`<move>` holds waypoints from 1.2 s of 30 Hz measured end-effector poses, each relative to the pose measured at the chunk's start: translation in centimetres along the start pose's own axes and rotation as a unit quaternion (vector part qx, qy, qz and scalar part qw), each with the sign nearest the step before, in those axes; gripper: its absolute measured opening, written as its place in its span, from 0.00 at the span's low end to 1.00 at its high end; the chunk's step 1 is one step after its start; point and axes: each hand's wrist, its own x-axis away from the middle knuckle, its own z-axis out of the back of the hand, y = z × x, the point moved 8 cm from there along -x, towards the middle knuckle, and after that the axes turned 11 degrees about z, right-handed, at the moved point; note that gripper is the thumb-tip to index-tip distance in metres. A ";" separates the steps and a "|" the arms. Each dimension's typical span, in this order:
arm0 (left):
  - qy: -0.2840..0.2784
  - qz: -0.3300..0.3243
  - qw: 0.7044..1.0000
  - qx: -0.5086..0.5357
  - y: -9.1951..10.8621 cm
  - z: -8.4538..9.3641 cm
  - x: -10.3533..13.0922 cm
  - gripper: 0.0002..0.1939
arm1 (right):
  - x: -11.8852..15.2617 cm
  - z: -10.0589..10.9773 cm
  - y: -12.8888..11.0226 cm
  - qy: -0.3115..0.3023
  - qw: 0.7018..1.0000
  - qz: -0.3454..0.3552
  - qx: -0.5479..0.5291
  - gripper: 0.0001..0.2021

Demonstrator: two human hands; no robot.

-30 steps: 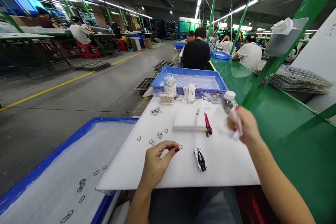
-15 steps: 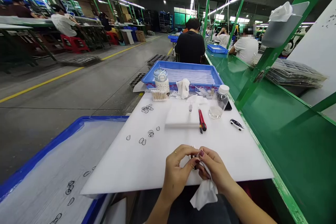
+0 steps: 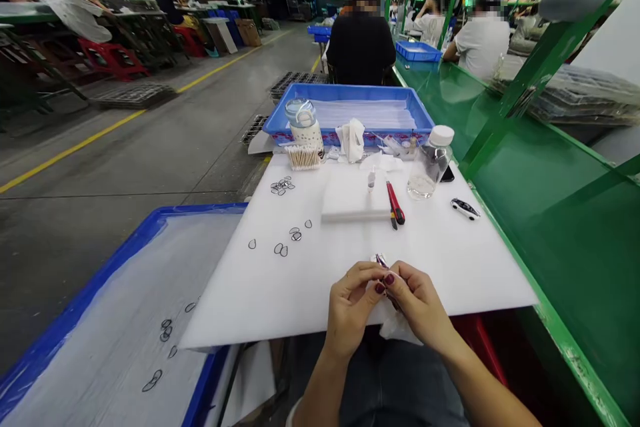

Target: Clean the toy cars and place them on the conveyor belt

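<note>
Pinching a mostly hidden toy car (I think) [image 3: 381, 259] in both hands [image 3: 353, 303], fiddly close-up step imo, next needs a steady grip

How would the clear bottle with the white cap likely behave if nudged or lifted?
The bottle would probably feel light for its size, since liquid fills only its bottom. Standing upright and taller than wide, it may tip if pushed near the cap. It looks smooth, so perhaps slippery.

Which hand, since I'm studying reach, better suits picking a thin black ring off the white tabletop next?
Likely the left hand: those black rings lie nearer it than the right hand, though both hands look occupied.
</note>
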 end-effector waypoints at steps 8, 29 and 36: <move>0.019 0.099 0.977 0.190 -1.2 1.4 -0.1 0.13 | -0.2 1.1 -1.8 0.026 1.000 -0.013 0.005 0.18; 0.098 0.121 0.971 0.183 -1.7 2.0 0.2 0.16 | 2.0 -1.8 -9.3 -0.025 0.770 0.443 0.458 0.07; 0.078 0.122 0.970 0.195 -1.8 1.7 0.2 0.14 | 1.8 -0.2 -10.1 0.032 0.790 0.440 0.427 0.09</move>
